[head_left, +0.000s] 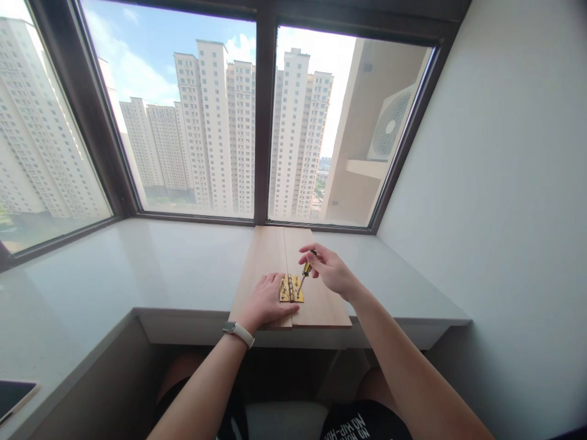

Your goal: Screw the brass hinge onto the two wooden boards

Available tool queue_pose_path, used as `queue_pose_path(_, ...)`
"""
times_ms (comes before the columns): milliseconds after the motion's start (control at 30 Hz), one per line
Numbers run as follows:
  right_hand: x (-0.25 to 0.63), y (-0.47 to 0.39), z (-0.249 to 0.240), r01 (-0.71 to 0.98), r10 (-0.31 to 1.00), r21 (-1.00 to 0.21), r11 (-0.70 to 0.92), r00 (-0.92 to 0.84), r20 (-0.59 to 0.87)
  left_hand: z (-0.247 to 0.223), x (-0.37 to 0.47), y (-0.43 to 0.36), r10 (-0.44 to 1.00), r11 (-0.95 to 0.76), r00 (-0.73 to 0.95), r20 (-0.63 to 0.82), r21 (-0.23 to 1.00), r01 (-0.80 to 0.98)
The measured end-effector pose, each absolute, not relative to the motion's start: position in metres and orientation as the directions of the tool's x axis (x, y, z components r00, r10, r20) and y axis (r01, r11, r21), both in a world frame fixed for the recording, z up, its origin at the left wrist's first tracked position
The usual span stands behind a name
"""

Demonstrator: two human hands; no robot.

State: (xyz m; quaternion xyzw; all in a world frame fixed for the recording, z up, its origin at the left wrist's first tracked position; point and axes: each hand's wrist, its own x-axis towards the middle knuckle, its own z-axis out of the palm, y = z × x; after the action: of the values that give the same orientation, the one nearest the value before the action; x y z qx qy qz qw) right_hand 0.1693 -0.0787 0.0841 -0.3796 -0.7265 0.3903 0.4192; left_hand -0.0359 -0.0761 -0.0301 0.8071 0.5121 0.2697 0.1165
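A gold hinge [290,293] lies across the seam between two light wooden boards [321,305], with several small screws on its plates. My left hand [268,300] rests on the left board with its fingers spread around the hinge, thumb below it and fingertips at its upper left edge. In my right hand [328,267] is a small screwdriver [307,267] with a yellow and black handle, held between the fingers and thumb. The screwdriver slants down, its tip at the right plate of the hinge near a screw.
The boards lie on a white window sill [192,263] that runs up to a dark window frame [262,122]. At the lower left edge sits a dark flat device [16,397]. A white wall [504,153] rises on the right.
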Motion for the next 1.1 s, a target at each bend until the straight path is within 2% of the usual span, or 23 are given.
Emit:
queue_pose_path(133,0.175,-0.077,0.084,0.181,0.883,-0.913,0.366,-0.377,0.280,-0.029,-0.036,-0.076,0.890,-0.449,0.331,0.315,0.467,0.762)
queue_pose_path(367,0.169,-0.074,0.074,0.187,0.910,-0.893,0.410,-0.153,0.386,-0.030,-0.035,-0.077,0.885,-0.456,0.330,0.329,0.464,0.760)
queue_pose_path(467,0.163,-0.075,0.071,0.148,0.921,-0.910,0.387,-0.102,0.376,-0.030,-0.035,-0.077,0.885,-0.456,0.331,0.328,0.466,0.758)
queue_pose_path(567,0.161,-0.076,0.071,0.130,0.921,-0.914,0.385,-0.126,0.370,-0.029,-0.035,-0.077,0.893,-0.441,0.323,0.312,0.475,0.761)
queue_pose_path(800,0.171,-0.078,0.074,0.117,0.897,-0.923,0.368,-0.304,0.319,-0.029,-0.036,-0.077,0.889,-0.449,0.326,0.321,0.476,0.756)
queue_pose_path(1100,0.162,-0.077,0.071,0.123,0.912,-0.907,0.404,-0.126,0.389,-0.029,-0.036,-0.077,0.896,-0.435,0.318,0.309,0.479,0.763)
